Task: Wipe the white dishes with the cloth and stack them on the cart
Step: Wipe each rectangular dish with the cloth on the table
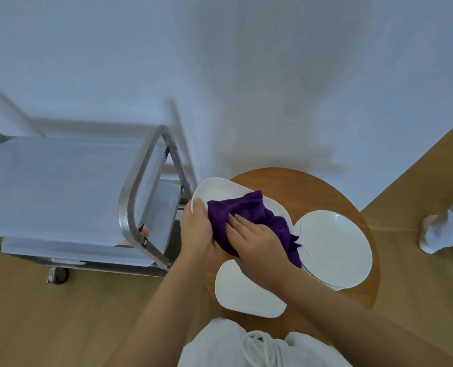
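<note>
The steel cart is standing at nine o'clock, its top shelf showing no dishes. On the round desk, the left hand is gripping the oblong dish by its rim while the right hand is pressing flat on the purple cloth. Hard pressure could be tipping it onto the round plates at three o'clock.

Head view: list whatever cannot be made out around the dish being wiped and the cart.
- Dish being wiped: its middle is covered by the purple cloth and the right hand.
- Left hand: fingers go under the dish; only the thumb shows on the rim.
- Round plates: how many are stacked is too unclear.
- Cart: blurred, cut off by the left edge; lower shelf mostly hidden by the top.
</note>
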{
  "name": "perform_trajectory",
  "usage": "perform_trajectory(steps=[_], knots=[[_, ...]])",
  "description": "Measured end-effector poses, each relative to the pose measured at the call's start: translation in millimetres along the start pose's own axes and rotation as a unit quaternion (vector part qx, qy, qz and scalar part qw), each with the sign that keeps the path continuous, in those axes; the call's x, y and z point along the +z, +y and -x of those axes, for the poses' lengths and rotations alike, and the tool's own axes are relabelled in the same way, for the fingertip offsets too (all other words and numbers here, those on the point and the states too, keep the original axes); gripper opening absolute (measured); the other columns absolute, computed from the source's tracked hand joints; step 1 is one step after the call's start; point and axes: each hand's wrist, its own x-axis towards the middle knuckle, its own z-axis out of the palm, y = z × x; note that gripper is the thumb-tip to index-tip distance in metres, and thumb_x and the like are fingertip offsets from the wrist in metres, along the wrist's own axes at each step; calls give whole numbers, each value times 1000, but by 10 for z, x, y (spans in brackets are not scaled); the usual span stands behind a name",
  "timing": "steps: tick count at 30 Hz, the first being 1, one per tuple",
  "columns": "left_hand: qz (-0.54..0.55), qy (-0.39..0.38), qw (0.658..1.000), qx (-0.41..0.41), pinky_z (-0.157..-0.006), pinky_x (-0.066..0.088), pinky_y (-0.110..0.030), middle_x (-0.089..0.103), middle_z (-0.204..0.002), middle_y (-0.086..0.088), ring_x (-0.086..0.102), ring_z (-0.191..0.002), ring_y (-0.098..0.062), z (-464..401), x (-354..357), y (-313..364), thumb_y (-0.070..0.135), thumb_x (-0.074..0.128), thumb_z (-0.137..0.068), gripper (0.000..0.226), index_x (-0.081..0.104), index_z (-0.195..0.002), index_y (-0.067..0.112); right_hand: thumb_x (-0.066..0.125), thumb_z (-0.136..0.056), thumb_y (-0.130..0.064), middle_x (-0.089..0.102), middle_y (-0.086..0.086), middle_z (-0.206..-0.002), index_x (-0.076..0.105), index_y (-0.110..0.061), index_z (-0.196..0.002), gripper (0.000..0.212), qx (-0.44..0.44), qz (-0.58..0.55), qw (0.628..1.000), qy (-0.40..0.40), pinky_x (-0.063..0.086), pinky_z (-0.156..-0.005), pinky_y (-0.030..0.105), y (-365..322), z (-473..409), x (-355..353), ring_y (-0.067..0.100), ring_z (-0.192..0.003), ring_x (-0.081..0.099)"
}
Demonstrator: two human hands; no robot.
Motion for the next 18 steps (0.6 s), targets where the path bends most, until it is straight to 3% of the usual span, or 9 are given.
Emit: perform_trajectory(steps=[3,6,11,14,16,18], knots=[[-21,-47,999,10,-96,50,-49,56,-121,-12,55,-111,-31,-83,-64,149,37,39,-102,34,44,-130,19,83,-65,-15,69,9,-111,67,-6,-112,50,-36,11,999,-6,51,-84,32,113,110,-20,25,-104,65],[-19,-98,995,26,-88,52,-45,63,-103,-6,60,-98,-26,-86,-151,284,36,40,-102,22,50,-115,21,81,-68,-17,67,7,-115,66,-9,-114,49,-65,20,998,-15,46,-92,32,232,250,-17,24,-110,62],[-55,-161,985,17,-60,58,-30,75,-80,2,69,-78,-16,-199,-296,493,32,49,-99,18,59,-105,19,65,-81,-14,68,4,-114,67,-14,-109,28,-150,48,987,-11,49,-87,32,351,431,-58,25,-112,60],[15,-108,994,-14,-65,58,-33,72,-94,-4,67,-88,-20,-157,-164,441,29,56,-96,20,59,-111,15,55,-85,-9,70,5,-109,68,-11,-108,27,-108,33,993,15,51,-78,28,234,345,-62,25,-107,64],[-4,-77,997,8,-80,56,-38,65,-111,-6,63,-98,-23,-59,5,198,30,52,-97,30,51,-125,19,72,-72,-7,72,5,-104,70,-9,-105,33,-48,30,998,24,52,-72,27,121,216,-42,24,-100,67],[-46,-66,996,39,-86,55,-40,60,-117,-2,60,-101,-22,61,127,-46,34,43,-101,34,45,-133,25,83,-61,-9,73,6,-97,72,-8,-99,40,1,27,999,18,54,-67,27,20,99,-20,24,-92,69]])
